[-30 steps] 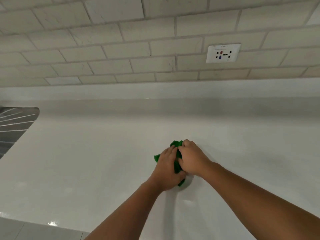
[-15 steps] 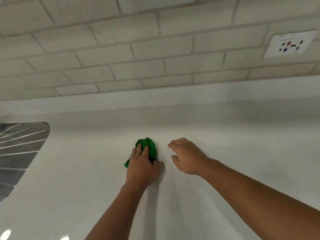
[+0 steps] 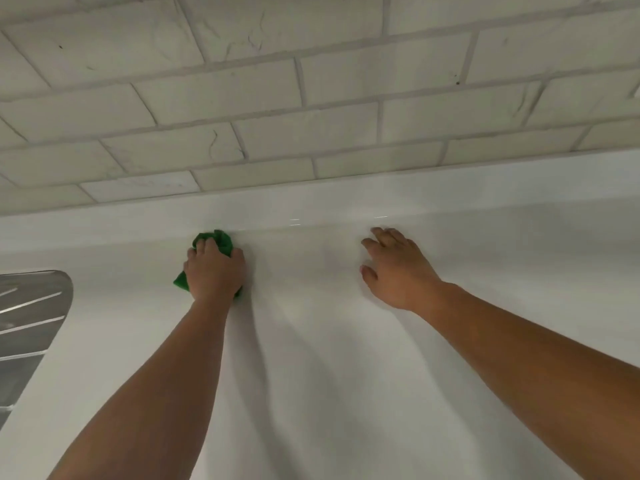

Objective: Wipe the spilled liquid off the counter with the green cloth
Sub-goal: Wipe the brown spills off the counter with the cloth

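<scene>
Green crumpled cloth sits bunched on the glossy white counter, just in front of the counter's raised white back lip. The left hand covers most of it, fingers curled over the wad and gripping it. The right hand is palm down near the same lip, well right of the cloth, fingers loosely spread, holding nothing. A ribbed steel drainboard lies farther from the lip, at the left. Pale brick-pattern tiles rise above the lip.

Bare counter runs rightward; wall upstand behind, sink left.
</scene>
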`<state>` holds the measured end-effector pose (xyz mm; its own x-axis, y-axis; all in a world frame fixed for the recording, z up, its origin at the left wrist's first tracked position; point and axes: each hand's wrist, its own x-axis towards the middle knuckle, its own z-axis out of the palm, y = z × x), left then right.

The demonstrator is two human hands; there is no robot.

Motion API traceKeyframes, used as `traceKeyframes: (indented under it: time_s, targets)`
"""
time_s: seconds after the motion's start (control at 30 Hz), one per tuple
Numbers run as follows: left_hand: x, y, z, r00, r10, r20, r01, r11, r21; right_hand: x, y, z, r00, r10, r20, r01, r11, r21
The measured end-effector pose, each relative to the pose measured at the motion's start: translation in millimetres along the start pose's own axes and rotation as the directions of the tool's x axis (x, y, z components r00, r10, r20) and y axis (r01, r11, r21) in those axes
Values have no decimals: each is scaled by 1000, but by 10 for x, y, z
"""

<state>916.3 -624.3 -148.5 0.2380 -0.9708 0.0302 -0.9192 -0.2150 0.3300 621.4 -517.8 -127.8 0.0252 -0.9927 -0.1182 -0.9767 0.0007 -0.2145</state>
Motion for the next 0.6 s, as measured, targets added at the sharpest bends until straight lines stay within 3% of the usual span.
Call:
traceKeyframes:
  time_s: [0.33, 0.47, 0.6]
  targets:
    - [-507, 1111, 479, 946, 318, 68, -319, 948, 7, -5, 331, -52, 996, 61, -68, -63, 998, -26]
    - [-803, 1560, 590, 862, 492, 121, -496, 868, 8, -94, 454, -79, 994, 87, -69, -90, 995, -46]
    - [-951, 1865, 661, 727, 655, 207, -652, 753, -90, -239, 604, -87, 990, 138, -39, -140, 988, -59]
